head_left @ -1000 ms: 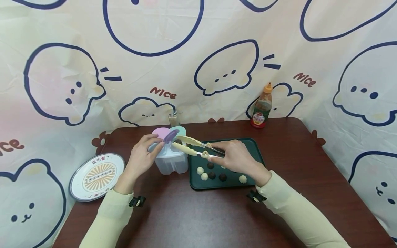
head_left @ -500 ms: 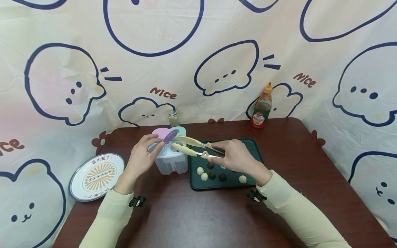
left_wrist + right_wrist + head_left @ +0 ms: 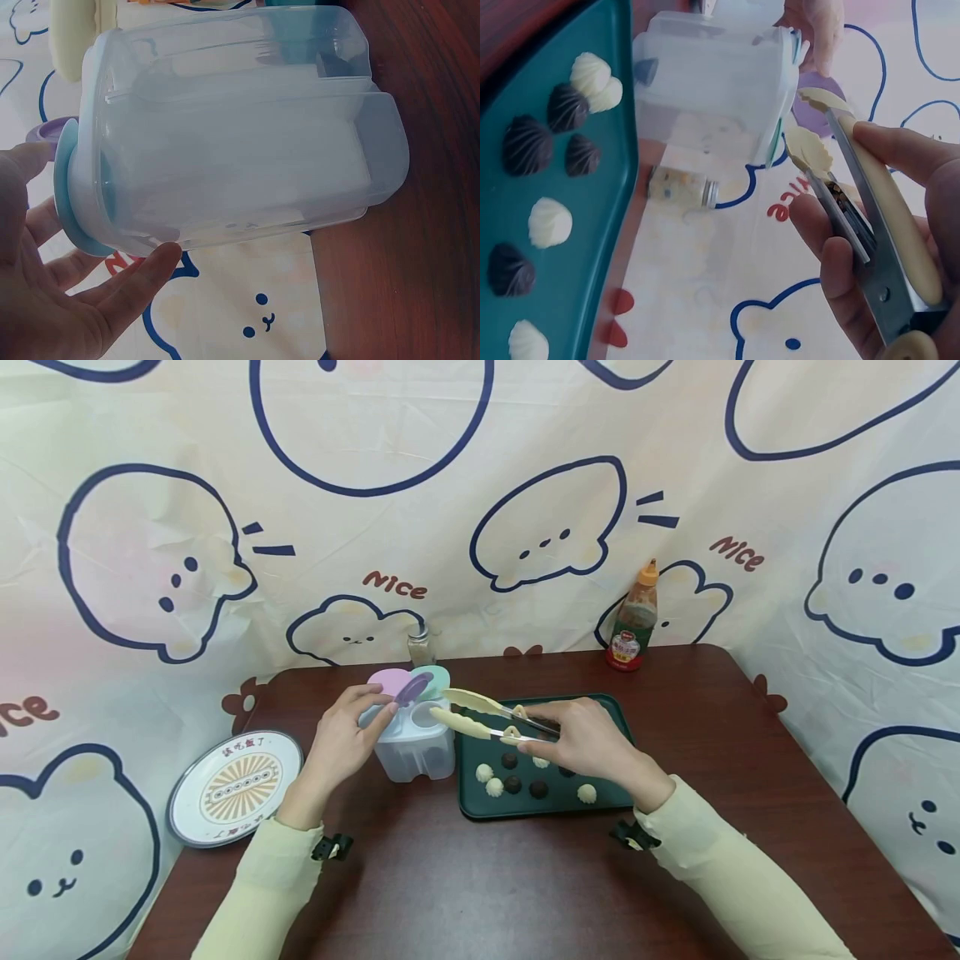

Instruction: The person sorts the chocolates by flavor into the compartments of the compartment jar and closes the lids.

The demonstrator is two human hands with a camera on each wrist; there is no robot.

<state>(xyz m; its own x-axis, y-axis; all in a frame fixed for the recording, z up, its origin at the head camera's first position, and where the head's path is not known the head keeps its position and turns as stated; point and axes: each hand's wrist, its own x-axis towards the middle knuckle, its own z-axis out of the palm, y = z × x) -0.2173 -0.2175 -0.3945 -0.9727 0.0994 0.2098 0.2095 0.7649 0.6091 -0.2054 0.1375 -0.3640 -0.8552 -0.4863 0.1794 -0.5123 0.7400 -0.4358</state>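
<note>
My left hand (image 3: 345,739) pinches a raised purple lid (image 3: 412,690) on a translucent box (image 3: 415,756) with several round flaps. The pink lid (image 3: 389,680) and the turquoise lid (image 3: 432,679) lie behind it. My right hand (image 3: 585,739) grips metal tongs (image 3: 472,701) with cream tips, spread apart and holding nothing, just right of the box's round opening. Through the box wall in the right wrist view, a dark chocolate (image 3: 646,71) shows near the bottom. White and dark swirled chocolates (image 3: 551,223) sit on a dark green tray (image 3: 474,807), partly hidden beneath my right hand.
A white patterned plate (image 3: 236,789) leans at the table's left edge. At the back stand a small glass shaker (image 3: 421,647) and a sauce bottle (image 3: 632,627) with an orange cap. A printed cloth (image 3: 525,427) hangs behind the brown table (image 3: 450,893).
A dark chocolate between the tongs' tips one second ago is gone from them. The tongs and my right hand have since shifted right, away from the opening. My left hand stays still.
</note>
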